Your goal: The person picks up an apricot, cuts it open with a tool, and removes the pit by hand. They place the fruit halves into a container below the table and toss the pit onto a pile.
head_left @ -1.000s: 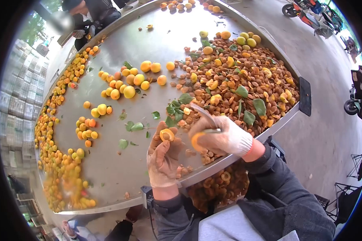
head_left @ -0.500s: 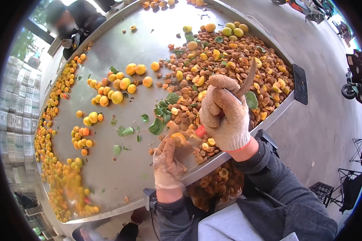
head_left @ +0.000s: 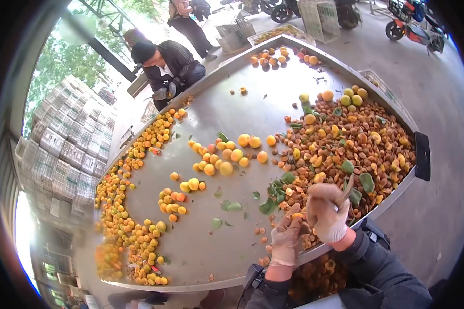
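The left hand [head_left: 285,241], in a pale, stained glove, was closed with its fingertips around a piece of orange fruit [head_left: 296,216], in the head view. The right hand [head_left: 327,213], also gloved, was gripping a curved knife [head_left: 347,191], and its blade pointed up, away from the wrist. This hand was just beside the left one; whether they touched, one could not tell. Both were above the near edge of a metal table [head_left: 201,257].

The piece of fruit was between the two hands, close to a wide pile of brown pits [head_left: 340,139], which had yellow fruit pieces and green leaves [head_left: 366,182] in it. More leaves [head_left: 267,206] lay at the pile's left side. Whole apricots [head_left: 226,168] were in loose groups on the middle of the table, and a long band of small fruits [head_left: 139,239] ran along its left side. Under the near edge, fruit halves [head_left: 319,278] were partly hidden by the arms. Across the table a person [head_left: 172,67] in dark clothes was bent forward, and stacked crates [head_left: 72,149] stood at the left.
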